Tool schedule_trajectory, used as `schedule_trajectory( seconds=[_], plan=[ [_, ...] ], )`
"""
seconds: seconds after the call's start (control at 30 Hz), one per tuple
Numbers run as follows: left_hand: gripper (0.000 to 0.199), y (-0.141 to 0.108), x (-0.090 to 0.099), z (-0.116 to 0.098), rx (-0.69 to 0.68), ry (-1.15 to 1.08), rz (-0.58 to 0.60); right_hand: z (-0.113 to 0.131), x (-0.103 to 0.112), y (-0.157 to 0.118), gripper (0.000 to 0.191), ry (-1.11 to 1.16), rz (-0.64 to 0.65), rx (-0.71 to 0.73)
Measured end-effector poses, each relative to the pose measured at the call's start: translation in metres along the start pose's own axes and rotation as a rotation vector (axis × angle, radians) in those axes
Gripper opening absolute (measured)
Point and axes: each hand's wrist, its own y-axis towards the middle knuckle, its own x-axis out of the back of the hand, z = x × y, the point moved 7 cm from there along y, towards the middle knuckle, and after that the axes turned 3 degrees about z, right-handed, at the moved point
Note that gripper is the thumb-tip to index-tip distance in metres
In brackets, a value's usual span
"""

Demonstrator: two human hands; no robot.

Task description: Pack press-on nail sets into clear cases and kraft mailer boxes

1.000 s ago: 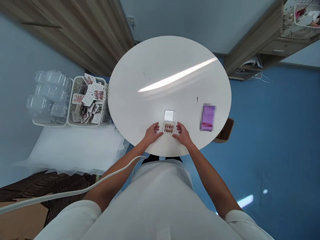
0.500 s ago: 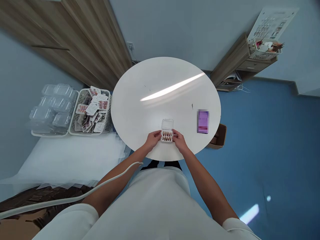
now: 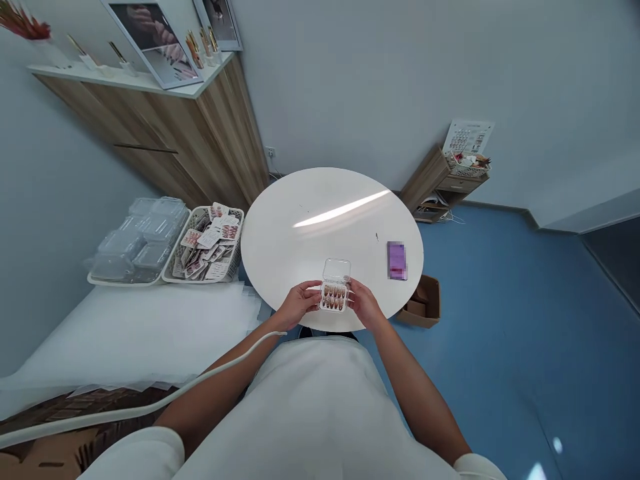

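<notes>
A small clear case [image 3: 333, 297] with its lid raised is held near the front of the round white table [image 3: 280, 233]. Inside it lie two rows of brownish, nail-shaped pieces. My left hand [image 3: 299, 303] grips the case's left side, fingers closed on its edge. On the opposite side, my right hand [image 3: 364, 301] holds the right edge between thumb and fingers. A purple, partly pixelated rectangular object [image 3: 397, 261] lies on the table to the right.
Left of the table are a basket of packets [image 3: 235, 261] and a tray of clear plastic boxes [image 3: 120, 247]. A white cable [image 3: 200, 380] crosses over my left forearm. An open cardboard box [image 3: 425, 320] stands on the floor at the right.
The view has tilted up, showing the cabinet top and more wall. The case looks larger and appears lifted towards me, still between both hands with its lid open.
</notes>
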Motion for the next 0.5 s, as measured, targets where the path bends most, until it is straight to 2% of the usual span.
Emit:
schedule_trajectory(
  seconds=[0.1, 0.33, 0.5],
  plan=[
    [0.057, -0.009, -0.004, 0.0, 0.039, -0.02, 0.056, 0.008, -0.003, -0.001, 0.04, 0.034, -0.006, -0.011],
    [0.039, -0.017, -0.004, 0.011, 0.135, -0.119, 0.11, 0.025, -0.02, -0.013, 0.038, -0.028, 0.035, 0.042],
    [0.036, -0.018, 0.002, 0.014, 0.143, -0.189, 0.085, 0.022, -0.029, -0.031, 0.033, -0.059, 0.049, 0.021]
  ],
)
